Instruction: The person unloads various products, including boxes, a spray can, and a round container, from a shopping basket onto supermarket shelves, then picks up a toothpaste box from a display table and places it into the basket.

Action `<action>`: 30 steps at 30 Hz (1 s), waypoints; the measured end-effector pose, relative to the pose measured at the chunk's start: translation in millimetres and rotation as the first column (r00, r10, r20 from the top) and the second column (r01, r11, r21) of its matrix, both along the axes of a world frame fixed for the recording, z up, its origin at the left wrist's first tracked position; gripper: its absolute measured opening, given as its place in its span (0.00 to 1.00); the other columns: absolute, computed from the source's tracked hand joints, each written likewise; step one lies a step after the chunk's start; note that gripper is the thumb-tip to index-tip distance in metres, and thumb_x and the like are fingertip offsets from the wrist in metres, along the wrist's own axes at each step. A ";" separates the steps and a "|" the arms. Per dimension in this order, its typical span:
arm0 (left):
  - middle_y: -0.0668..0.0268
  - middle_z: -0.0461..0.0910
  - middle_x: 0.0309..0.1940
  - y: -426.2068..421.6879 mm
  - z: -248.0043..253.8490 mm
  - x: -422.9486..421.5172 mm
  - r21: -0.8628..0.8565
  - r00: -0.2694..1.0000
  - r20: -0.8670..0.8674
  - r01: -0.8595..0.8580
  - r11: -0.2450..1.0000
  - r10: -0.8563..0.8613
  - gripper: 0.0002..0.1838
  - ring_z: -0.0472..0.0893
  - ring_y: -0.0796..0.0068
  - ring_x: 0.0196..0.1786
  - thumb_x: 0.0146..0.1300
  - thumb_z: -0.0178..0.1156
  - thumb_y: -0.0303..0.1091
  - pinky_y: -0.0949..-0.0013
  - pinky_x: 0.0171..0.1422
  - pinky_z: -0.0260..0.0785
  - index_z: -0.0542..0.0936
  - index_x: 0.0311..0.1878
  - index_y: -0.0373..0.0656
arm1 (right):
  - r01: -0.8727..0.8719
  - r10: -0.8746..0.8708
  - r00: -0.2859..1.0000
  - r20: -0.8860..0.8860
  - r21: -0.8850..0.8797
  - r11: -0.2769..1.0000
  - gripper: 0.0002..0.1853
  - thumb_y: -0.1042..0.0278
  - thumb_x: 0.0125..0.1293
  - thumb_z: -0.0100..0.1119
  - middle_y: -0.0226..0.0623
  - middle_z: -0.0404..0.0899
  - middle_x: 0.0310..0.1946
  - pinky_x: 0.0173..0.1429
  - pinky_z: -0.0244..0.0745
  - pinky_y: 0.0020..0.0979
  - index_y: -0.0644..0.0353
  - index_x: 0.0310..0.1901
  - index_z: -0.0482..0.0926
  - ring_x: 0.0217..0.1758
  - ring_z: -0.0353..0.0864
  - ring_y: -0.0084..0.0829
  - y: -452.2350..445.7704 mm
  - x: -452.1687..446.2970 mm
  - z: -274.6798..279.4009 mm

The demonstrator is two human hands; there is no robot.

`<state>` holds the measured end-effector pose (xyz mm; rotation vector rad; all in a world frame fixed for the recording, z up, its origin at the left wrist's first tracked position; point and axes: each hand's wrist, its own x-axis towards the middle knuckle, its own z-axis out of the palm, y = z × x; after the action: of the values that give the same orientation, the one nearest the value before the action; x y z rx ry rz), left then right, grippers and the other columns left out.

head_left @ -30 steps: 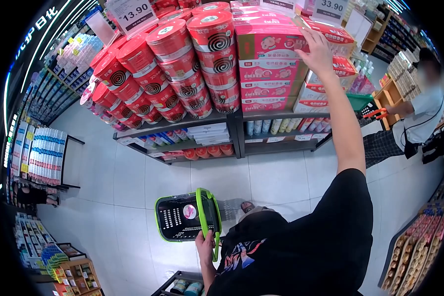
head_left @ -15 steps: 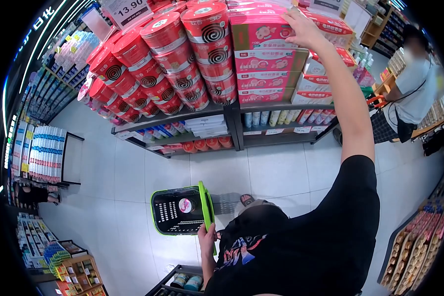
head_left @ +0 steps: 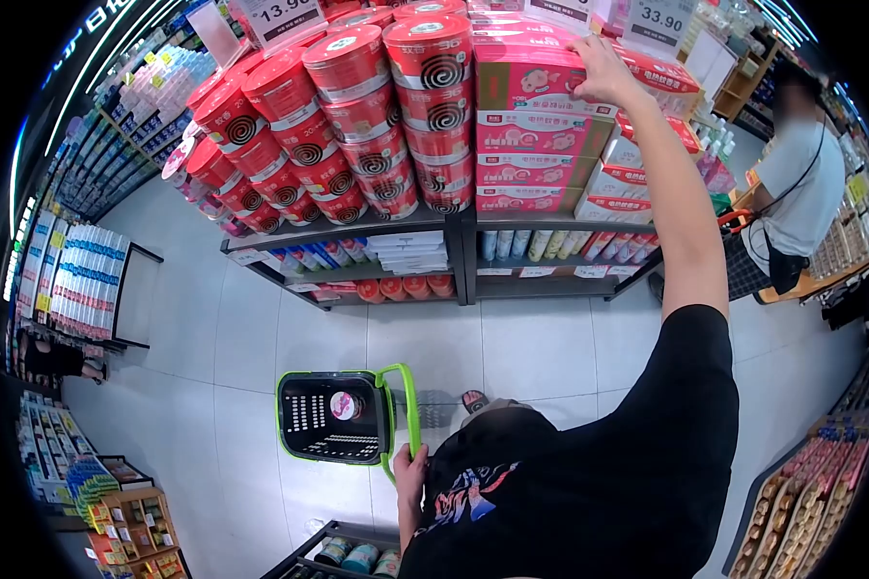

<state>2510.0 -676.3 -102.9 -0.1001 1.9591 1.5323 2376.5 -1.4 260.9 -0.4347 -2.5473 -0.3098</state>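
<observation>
My left hand [head_left: 411, 473] is closed around the raised green handle [head_left: 413, 415] of a black shopping basket [head_left: 333, 454], low in front of me. Inside the basket is a round tub [head_left: 347, 405] with a pink and white lid. High up, my right hand [head_left: 605, 73] reaches to the right end of a pink box [head_left: 536, 82] on top of a stack of similar boxes. Thumb and fingers are apart there; the hand appears to touch the box, which stays on its stack. Red and white boxes [head_left: 637, 150] stand beside this stack.
Red tubs with black coil pictures [head_left: 434, 72] are piled left of the boxes on a dark shelf unit [head_left: 463, 256]. Price signs [head_left: 658, 21] stand above. A person in a white top [head_left: 797, 183] is at the right. Tubs [head_left: 362, 558] sit on a low rack near me.
The view has shifted, bringing another price sign in. The basket handle has tilted right, away from the basket's rim. My right hand stays at the pink box.
</observation>
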 end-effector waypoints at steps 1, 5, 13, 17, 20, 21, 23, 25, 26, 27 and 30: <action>0.73 0.72 0.21 -0.4 2.9 -1.1 0.035 0.998 0.054 -0.041 0.999 0.039 0.10 0.70 0.84 0.22 0.67 0.62 0.36 0.76 0.24 0.61 0.76 0.35 0.39 | -0.045 0.045 0.999 -0.009 -0.031 0.999 0.47 0.66 0.36 0.78 0.44 0.68 0.60 0.71 0.66 0.42 0.58 0.64 0.68 0.66 0.66 0.47 4.4 -0.9 0.6; 0.74 0.71 0.20 -4.5 9.7 -6.1 0.018 0.997 0.069 -0.048 0.999 0.047 0.10 0.69 0.84 0.20 0.66 0.63 0.36 0.75 0.22 0.61 0.75 0.35 0.39 | -0.137 0.134 0.990 -0.046 -0.084 0.987 0.44 0.71 0.34 0.77 0.45 0.72 0.56 0.68 0.68 0.40 0.60 0.60 0.69 0.64 0.69 0.47 3.3 2.5 6.0; 0.73 0.72 0.20 -12.8 -5.8 -6.1 -0.032 0.999 0.043 -0.023 0.999 0.024 0.10 0.69 0.84 0.20 0.66 0.63 0.35 0.76 0.22 0.60 0.75 0.34 0.39 | -0.345 0.212 0.902 -0.376 -0.336 0.876 0.38 0.76 0.42 0.77 0.43 0.80 0.51 0.57 0.78 0.38 0.60 0.59 0.70 0.55 0.80 0.42 0.9 44.9 25.1; 0.74 0.71 0.20 -4.8 9.3 -5.7 -0.031 0.998 0.070 -0.001 1.000 0.003 0.11 0.69 0.84 0.20 0.66 0.63 0.36 0.77 0.22 0.58 0.75 0.34 0.40 | -0.652 -0.054 0.667 -0.743 -0.618 0.439 0.26 0.79 0.55 0.73 0.37 0.83 0.43 0.45 0.82 0.35 0.64 0.55 0.72 0.45 0.85 0.33 -25.0 76.2 33.3; 0.74 0.71 0.20 -3.4 6.8 -6.4 -0.028 0.997 0.079 0.011 1.000 -0.008 0.11 0.69 0.84 0.21 0.66 0.63 0.37 0.77 0.23 0.58 0.76 0.34 0.40 | -0.905 -0.078 0.390 -0.917 -0.398 0.150 0.20 0.74 0.60 0.71 0.36 0.84 0.41 0.45 0.81 0.37 0.62 0.52 0.74 0.42 0.85 0.33 -28.5 70.7 4.3; 0.74 0.71 0.20 -3.2 3.4 -7.3 -0.024 0.997 0.082 0.012 1.000 -0.010 0.11 0.69 0.84 0.21 0.66 0.63 0.37 0.76 0.24 0.58 0.76 0.34 0.40 | -0.948 -0.171 0.299 -0.939 -0.313 0.063 0.19 0.73 0.60 0.70 0.35 0.84 0.42 0.50 0.80 0.37 0.60 0.52 0.76 0.45 0.84 0.33 -31.8 66.5 -6.5; 0.74 0.71 0.20 -3.0 -2.6 -8.7 -0.036 0.997 0.065 0.038 0.999 -0.035 0.11 0.69 0.84 0.22 0.66 0.63 0.38 0.76 0.25 0.59 0.76 0.34 0.40 | -0.960 -0.200 0.264 -0.944 -0.277 0.037 0.18 0.68 0.62 0.70 0.33 0.84 0.44 0.57 0.76 0.41 0.57 0.52 0.77 0.48 0.83 0.33 -39.6 54.3 -32.6; 0.74 0.71 0.20 -4.1 -7.0 -10.9 -0.049 0.998 0.043 0.056 0.997 -0.054 0.11 0.70 0.83 0.22 0.66 0.63 0.38 0.75 0.25 0.60 0.76 0.35 0.40 | -0.983 -0.440 0.185 -0.879 -0.171 -0.070 0.19 0.64 0.62 0.70 0.31 0.83 0.47 0.59 0.75 0.40 0.54 0.53 0.77 0.52 0.81 0.32 -68.7 41.6 -53.0; 0.73 0.72 0.21 -4.6 -9.0 -11.5 -0.053 0.997 0.039 0.063 0.997 -0.061 0.12 0.70 0.83 0.22 0.66 0.63 0.38 0.75 0.26 0.60 0.77 0.34 0.40 | -0.984 -0.439 0.180 -0.880 -0.166 -0.069 0.19 0.64 0.62 0.70 0.31 0.83 0.47 0.59 0.75 0.40 0.54 0.53 0.77 0.52 0.81 0.32 -76.6 36.4 -64.2; 0.73 0.72 0.21 -5.2 -10.2 -11.9 -0.057 0.997 0.035 0.071 0.996 -0.069 0.12 0.70 0.82 0.23 0.66 0.63 0.38 0.74 0.26 0.60 0.77 0.34 0.39 | -0.972 -0.513 0.212 -0.832 -0.124 -0.200 0.21 0.64 0.62 0.70 0.30 0.81 0.49 0.61 0.74 0.41 0.53 0.55 0.76 0.55 0.79 0.32 -82.8 31.4 -76.5; 0.72 0.73 0.21 -5.8 -11.5 -11.5 -0.070 0.997 0.000 0.078 0.994 -0.079 0.12 0.71 0.82 0.23 0.66 0.63 0.39 0.74 0.26 0.61 0.77 0.33 0.39 | -0.936 -0.587 0.263 -0.766 -0.054 -0.349 0.23 0.62 0.61 0.70 0.30 0.80 0.52 0.62 0.73 0.41 0.52 0.57 0.74 0.57 0.78 0.33 -88.5 6.8 -104.6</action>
<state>2498.5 -682.1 -114.4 -0.0502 1.9950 1.4147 2383.3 -90.0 156.3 0.0357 -0.6166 2.0832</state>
